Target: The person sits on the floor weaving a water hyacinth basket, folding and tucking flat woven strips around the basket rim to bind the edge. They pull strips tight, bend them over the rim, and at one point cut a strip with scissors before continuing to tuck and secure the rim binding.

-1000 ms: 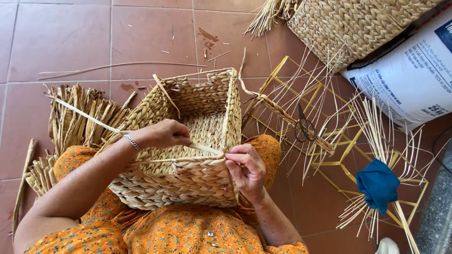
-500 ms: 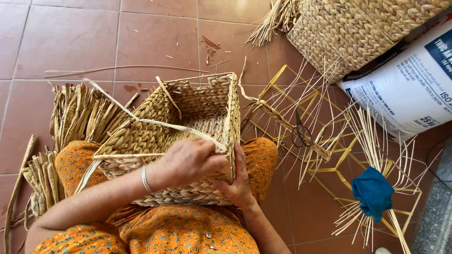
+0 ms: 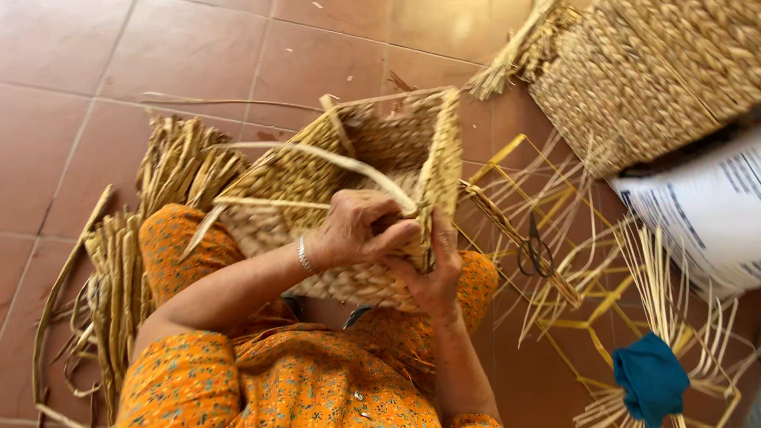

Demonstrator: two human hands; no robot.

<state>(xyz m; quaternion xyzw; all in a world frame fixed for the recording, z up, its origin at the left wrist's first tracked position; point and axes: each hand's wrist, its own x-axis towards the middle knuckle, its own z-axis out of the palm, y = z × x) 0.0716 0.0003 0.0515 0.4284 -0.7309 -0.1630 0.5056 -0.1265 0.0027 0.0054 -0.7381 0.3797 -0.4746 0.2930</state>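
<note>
A rectangular woven straw basket [image 3: 380, 143] rests tilted on my lap, its opening turned up and away. My left hand [image 3: 357, 230], with a bracelet on the wrist, is closed on the near rim, where it pinches a long flat straw strand [image 3: 317, 154]. The strand arcs up and to the left over the basket. My right hand [image 3: 434, 273] grips the basket's near right corner from outside and below. Both hands touch at that corner.
Bundles of flat dried straw [image 3: 166, 166] lie on the tiled floor at my left. On my right are a yellow wire frame [image 3: 507, 158] with loose strands, scissors [image 3: 537, 250], a blue cloth [image 3: 650, 380], a larger woven basket [image 3: 658, 71] and a white sack [image 3: 705, 214].
The basket has tipped and turned so that its right corner faces me. My left hand moved from the front rim to that corner, pulling the strand across. My right hand shifted under the corner.
</note>
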